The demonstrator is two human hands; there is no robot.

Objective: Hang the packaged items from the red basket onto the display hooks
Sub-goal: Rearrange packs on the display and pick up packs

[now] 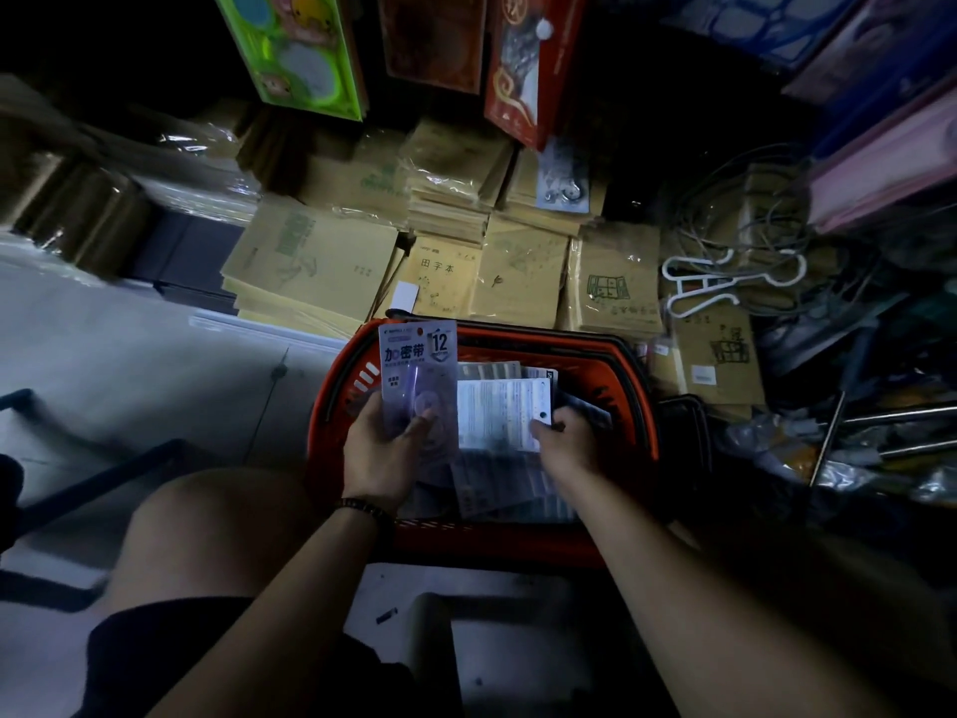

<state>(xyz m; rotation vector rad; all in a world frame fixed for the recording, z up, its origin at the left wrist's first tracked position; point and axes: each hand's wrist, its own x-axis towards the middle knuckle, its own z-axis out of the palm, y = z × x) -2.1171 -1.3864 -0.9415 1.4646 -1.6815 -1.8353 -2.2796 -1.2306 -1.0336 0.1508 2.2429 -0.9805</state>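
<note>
The red basket (644,406) is sitting on the floor just below the frame's centre, toward six o'clock. The left hand (380,450) is gripping a purple packaged item (418,365), thumb curled across its front and fingers behind it, and is holding it upright over the basket's nine o'clock rim (the card is showing a large "12"). The right hand (567,440) is reaching into the basket and pinching the three o'clock edge of a white-backed package (497,414) between its thumb and curled fingers. That package is lying just beside the purple one, on top of more packaged items (499,492) filling the basket. A dark beaded bracelet (362,507) is circling the left wrist. Stacks of brown wrapped notebooks (523,274) are lying at the basket's twelve o'clock, close against its far rim. White plastic hangers (694,285) are resting at two o'clock, near tangled cables (751,209). A green box (295,54) and a red box (528,70) are showing at eleven and twelve o'clock.
</note>
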